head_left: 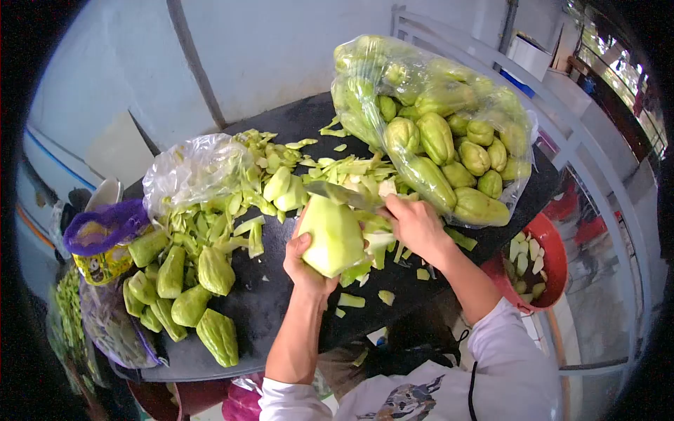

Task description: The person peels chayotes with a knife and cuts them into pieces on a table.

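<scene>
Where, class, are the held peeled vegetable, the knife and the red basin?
Held peeled vegetable [331, 238], head view: middle of its pale side.
Knife [342, 194], head view: its blade.
Red basin [556, 254], head view: its inner wall.

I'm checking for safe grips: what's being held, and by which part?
The left hand cups a peeled chayote by its near left side; the right hand grips a knife by its mostly hidden handle.

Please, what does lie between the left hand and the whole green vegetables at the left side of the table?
Mostly bare black tabletop, with a tiny pale scrap, lies between left hand and whole vegetables, in the head view.
</scene>
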Demonstrator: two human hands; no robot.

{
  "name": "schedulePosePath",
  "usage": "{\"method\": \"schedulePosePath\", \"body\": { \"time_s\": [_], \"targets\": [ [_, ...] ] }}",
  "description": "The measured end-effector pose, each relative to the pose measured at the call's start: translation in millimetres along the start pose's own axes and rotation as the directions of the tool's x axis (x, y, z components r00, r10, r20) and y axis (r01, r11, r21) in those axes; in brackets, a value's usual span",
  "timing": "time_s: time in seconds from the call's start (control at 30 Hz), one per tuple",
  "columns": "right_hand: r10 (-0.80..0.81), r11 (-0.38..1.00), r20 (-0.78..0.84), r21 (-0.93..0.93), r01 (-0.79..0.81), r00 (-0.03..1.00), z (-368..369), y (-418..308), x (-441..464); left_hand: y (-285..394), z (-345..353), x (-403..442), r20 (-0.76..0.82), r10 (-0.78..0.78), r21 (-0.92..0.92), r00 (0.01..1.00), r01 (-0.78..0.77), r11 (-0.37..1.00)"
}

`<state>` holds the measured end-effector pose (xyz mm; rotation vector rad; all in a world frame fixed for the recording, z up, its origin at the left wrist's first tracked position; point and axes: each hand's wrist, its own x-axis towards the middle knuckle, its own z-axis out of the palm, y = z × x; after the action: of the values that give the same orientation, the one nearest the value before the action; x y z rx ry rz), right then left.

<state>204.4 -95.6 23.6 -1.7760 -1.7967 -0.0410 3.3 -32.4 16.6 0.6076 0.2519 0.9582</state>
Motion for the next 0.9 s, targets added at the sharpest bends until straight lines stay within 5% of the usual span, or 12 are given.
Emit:
{"method": "schedulePosePath", "body": {
  "time_s": [0.1, 0.17, 0.23, 0.33, 0.63, 0.77, 0.83, 0.9],
  "targets": [
    [0.035, 0.998, 0.014, -0.045, -0.034, 0.999, -1, 3, -6, -4, 9, 0, -0.016, 0.03, 0.004, 0.999, -0.03, 1.0],
    [-0.099, 0.995, 0.004, 0.025, 0.099, 0.995, -12, -15, -13, -9, -7, 4, -0.199, 0.075, 0.0, 0.977, -0.077, 0.997],
    [-0.118, 0.993, 0.001, 0.019, 0.118, 0.993, -10, -22, -15, -11, -15, 4, -0.205, 0.069, -0.089, 0.976, -0.089, 0.992],
    [-0.041, 0.999, 0.01, -0.01, 0.041, 0.999, 3, -2, -2, -3, -8, 2, -0.035, -0.018, -0.033, 0.999, 0.017, 0.999],
    [0.124, 0.992, 0.029, -0.021, -0.123, 0.992, 8, 25, 7, 2, 8, 0, 0.052, -0.014, 0.033, 0.999, 0.012, 0.999],
    [0.126, 0.99, 0.054, 0.053, -0.129, 0.991, 11, 22, 3, 2, -2, 7, 0.026, 0.016, -0.079, 1.0, -0.014, 0.997],
    [0.089, 0.973, -0.019, 0.216, -0.083, 0.996, -2, 4, 7, 3, -8, 13, -0.02, 0.06, -0.119, 0.998, -0.062, 0.991],
    [0.165, 0.913, 0.085, 0.363, -0.185, 0.983, -23, -12, 11, 7, -11, 15, -0.132, 0.065, -0.251, 0.989, -0.097, 0.963]
  ]
}}
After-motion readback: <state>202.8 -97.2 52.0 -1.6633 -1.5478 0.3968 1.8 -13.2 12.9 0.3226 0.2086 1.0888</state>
